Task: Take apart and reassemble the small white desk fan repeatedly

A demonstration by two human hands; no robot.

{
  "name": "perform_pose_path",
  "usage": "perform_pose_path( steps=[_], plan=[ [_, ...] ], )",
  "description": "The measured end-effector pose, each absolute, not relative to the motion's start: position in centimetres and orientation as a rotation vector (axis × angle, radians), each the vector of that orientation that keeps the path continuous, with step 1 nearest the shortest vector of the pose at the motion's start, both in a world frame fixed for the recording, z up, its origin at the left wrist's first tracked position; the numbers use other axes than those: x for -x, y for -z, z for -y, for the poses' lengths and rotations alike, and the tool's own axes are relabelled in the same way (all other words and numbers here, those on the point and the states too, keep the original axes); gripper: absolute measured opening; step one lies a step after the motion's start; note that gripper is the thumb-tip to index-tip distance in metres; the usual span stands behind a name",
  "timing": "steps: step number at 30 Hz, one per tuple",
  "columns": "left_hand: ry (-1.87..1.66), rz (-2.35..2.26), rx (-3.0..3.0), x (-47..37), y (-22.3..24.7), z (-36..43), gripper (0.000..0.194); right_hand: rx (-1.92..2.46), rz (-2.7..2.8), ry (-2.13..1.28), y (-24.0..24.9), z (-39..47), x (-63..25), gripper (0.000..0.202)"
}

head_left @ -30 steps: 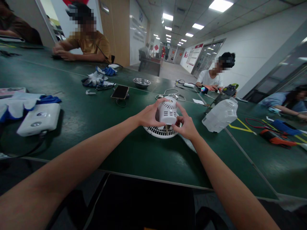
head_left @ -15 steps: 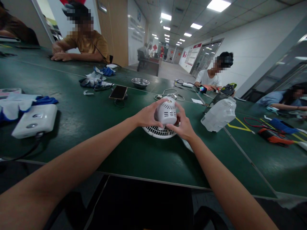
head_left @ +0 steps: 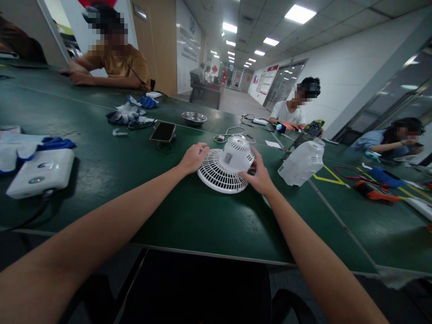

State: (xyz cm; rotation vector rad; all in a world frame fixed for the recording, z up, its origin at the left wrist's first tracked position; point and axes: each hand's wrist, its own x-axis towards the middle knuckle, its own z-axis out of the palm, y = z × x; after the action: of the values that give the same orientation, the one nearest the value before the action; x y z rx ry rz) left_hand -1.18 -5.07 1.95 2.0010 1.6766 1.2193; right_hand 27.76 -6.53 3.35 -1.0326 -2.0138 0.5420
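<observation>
A white fan motor housing with slots and a small label rests on a round white fan grille, which lies on the green table. My right hand grips the housing's right side, thumb in front and fingers behind. My left hand is off the housing, at the grille's left edge, its fingers apart and holding nothing. Whether its fingertips touch the rim I cannot tell. A white plastic fan base or cover stands to the right of my right hand.
Behind the grille lie a white cable, a steel bowl and a phone. At left are gloves and a white box with a cord. An orange-black tool lies at right. Several people sit around the table.
My left hand has let go of the housing and moved left to the grille's edge. The housing has turned, so its label shows, and more of the grille is visible.
</observation>
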Motion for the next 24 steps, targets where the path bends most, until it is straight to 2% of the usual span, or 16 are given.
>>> perform_pose_path(
  steps=[4, 9, 12, 16, 21, 24],
  plan=[
    [-1.048, -1.683, -1.895, 2.1, -1.3, 4.2, 0.054, 1.045, 2.007, -0.590, -3.1, 6.6, -27.8, 0.102],
    [-1.394, -1.354, -1.646, 2.0, -1.2, 4.4, 0.063, 0.970, 1.786, -0.713, -2.8, 6.6, -27.3, 0.097],
    [-1.607, -1.099, -1.541, 1.8, -1.3, 4.4, 0.066, 0.909, 1.568, -0.848, -3.0, 6.6, -26.8, 0.082],
    [-1.716, -1.107, -1.501, 1.6, -1.4, 4.1, 0.060, 0.913, 1.343, -1.015, -3.3, 6.7, -26.1, 0.062],
    [-1.568, -1.056, -1.520, 1.1, -1.3, 4.4, 0.046, 0.828, 1.318, -1.342, -3.4, 7.6, -25.2, 0.040],
    [-1.514, -0.963, -1.408, 0.4, -1.2, 4.8, 0.038, 0.804, 1.420, -1.520, -3.3, 7.9, -24.8, 0.043]
  ],
)
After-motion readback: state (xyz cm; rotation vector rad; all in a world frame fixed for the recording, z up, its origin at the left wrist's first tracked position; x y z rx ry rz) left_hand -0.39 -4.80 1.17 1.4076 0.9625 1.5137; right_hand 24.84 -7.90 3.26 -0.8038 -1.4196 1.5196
